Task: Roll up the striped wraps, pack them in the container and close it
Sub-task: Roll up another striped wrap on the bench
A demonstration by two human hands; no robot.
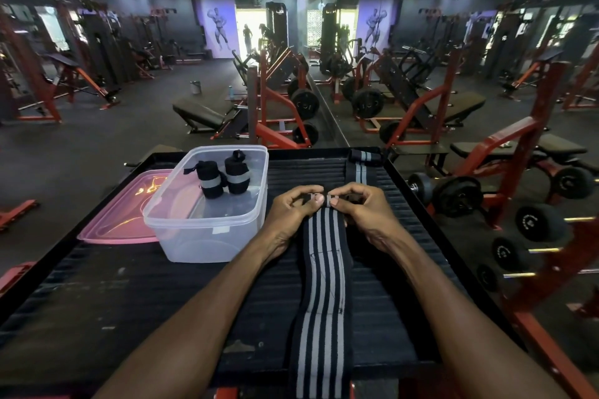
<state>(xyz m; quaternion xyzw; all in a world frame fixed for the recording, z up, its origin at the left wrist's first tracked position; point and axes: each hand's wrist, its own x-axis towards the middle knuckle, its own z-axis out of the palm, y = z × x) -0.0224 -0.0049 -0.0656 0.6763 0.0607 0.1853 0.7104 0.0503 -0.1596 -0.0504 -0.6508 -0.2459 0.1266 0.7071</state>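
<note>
Striped wrap (324,295): flat along the black ribbed platform (129,295), running from the near edge, where the tail hangs over, up to the middle, far end pinched under both hands. Left hand (291,210) and right hand (359,209) side by side, fingers curled over the wrap's far end, thumbs pressing the first fold; both grasping the wrap.

Judged step: starting the roll. To do well: keep the first turn tight and square, thumbs level so the stripes stack straight, roll toward the near edge with even pressure, tail kept centred so no cone forms. Loose core likely means a fat roll and a poor fit in the box.

Clear container (207,236) just left of the hands, toward the left side of the platform, open, two rolled wraps (223,176) standing inside at its far end; room beside them looks enough for more. Pink lid (120,220) flat beyond the container's left side, at the platform's left edge. Another wrap (361,167) lying from the far edge toward the hands, its end rolled at the rim.

Raised rim at left, far and right edges; near edge open, with the hanging tail liable to drag or slip. Bare platform near left. Dumbbell rack (531,236) off the right edge, well apart from the hands.
</note>
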